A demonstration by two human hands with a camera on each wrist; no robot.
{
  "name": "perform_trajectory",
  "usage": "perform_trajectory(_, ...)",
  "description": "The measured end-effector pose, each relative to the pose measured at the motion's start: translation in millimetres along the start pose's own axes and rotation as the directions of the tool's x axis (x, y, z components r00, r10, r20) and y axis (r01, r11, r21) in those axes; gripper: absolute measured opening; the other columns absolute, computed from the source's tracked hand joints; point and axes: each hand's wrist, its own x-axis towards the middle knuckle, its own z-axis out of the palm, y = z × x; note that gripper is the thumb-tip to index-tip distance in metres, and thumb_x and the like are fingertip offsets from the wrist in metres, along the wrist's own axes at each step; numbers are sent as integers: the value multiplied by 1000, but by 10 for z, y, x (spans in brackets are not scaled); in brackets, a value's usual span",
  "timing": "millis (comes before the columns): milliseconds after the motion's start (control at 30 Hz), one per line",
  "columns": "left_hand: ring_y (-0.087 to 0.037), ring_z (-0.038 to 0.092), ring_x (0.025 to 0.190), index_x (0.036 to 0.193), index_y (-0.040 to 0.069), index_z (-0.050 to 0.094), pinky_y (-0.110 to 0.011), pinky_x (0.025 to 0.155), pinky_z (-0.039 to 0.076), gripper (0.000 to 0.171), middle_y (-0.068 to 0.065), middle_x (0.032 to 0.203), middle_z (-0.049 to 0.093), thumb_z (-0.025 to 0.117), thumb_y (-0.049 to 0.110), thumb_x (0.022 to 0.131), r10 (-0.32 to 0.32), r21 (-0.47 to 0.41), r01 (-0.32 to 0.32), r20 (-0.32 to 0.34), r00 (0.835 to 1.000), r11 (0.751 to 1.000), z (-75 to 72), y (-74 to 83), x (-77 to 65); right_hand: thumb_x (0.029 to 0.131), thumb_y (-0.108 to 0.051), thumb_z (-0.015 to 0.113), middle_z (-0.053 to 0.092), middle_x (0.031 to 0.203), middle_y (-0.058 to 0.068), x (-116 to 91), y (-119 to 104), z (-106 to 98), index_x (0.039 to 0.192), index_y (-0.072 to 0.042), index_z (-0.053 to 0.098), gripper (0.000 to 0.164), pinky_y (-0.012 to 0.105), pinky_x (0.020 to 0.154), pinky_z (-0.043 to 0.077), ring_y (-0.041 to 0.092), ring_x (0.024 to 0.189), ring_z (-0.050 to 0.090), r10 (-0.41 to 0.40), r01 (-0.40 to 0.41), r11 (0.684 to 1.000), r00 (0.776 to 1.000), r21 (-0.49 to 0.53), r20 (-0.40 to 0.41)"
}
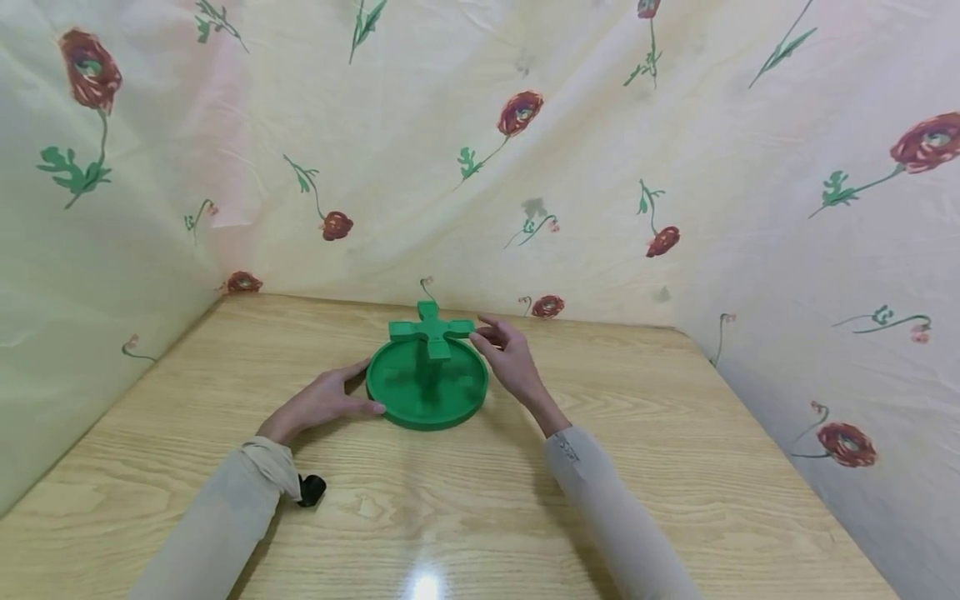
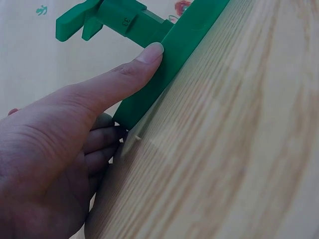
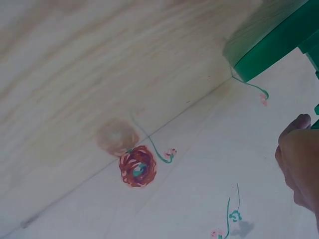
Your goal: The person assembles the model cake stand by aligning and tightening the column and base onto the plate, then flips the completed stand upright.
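A green stand has a round, rimmed base (image 1: 457, 408) on the table, with a short post topped by a four-armed cross (image 1: 432, 330). My left hand (image 1: 326, 400) holds the base's left side. In the left wrist view, its thumb (image 2: 142, 59) presses against the rim, and the other fingers bend at the base's edge. My right hand (image 1: 512, 358) is at the cross's right arm, thumb and fingers loosely bent by the tip; whether they touch it is hard to tell. Dark marks like "33" (image 2: 126, 22) show on the post.
The stand is on a light wood-grain table (image 1: 360, 525), toward its far edge. Flower-printed cloth (image 1: 420, 167) hangs behind the table and along both sides. A small black object (image 1: 311, 490) sits at the left sleeve's cuff.
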Motion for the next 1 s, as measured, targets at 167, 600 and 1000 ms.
perform_trajectory(167,-42,22,152,164,2,25,-62,118,26,104,-23,165,28,83,45,88,-4,11,4,-3,1000,1000,-7,-4,-3,107,-10,59,63,128,30,28,-4,58,149,9,47,48,52,104,49,42,122,60,-8,7,1000,998,18,55)
perform_trajectory(600,-41,22,152,163,2,26,-60,118,26,103,-23,165,28,84,42,88,8,6,-8,-5,1000,1000,-5,-15,12,102,-6,66,69,109,19,-18,-8,64,129,5,64,29,33,89,55,27,100,66,-41,41,998,999,39,-5)
perform_trajectory(1000,-41,21,153,163,2,26,-60,119,26,103,-22,165,28,84,42,88,3,-4,-3,-7,1000,1000,-8,-14,12,97,-9,74,69,104,18,-110,-52,87,115,5,65,24,27,83,54,25,94,66,-35,36,997,999,66,-20)
